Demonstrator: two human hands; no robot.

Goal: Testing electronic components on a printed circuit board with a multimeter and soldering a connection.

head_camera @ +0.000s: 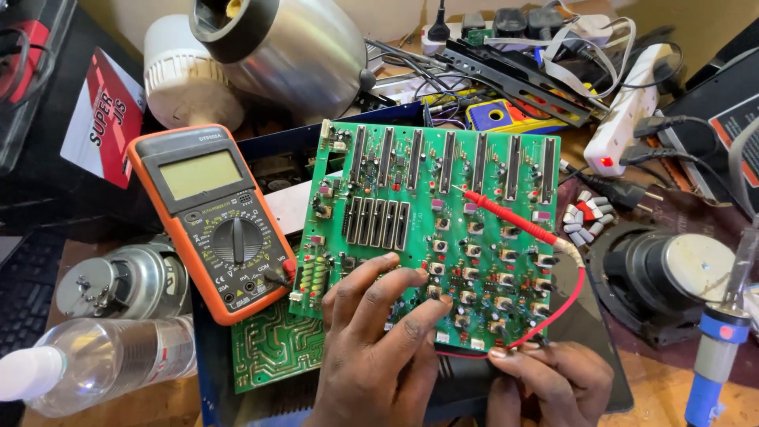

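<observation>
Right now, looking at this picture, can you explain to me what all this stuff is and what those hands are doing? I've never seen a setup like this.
This is one picture from a camera worn on a person's head, looking down at a crowded workbench. The two bare hands are that person's own. The left hand rests its fingers on the lower edge of a large green circuit board covered in small parts. The right hand pinches the red wire of a thin red test probe, which lies across the board. Left of the board sits an orange handheld meter with a dial and screen. Around it lie a clear plastic bottle, a blue-handled soldering iron, a white power strip and a round black speaker.
</observation>
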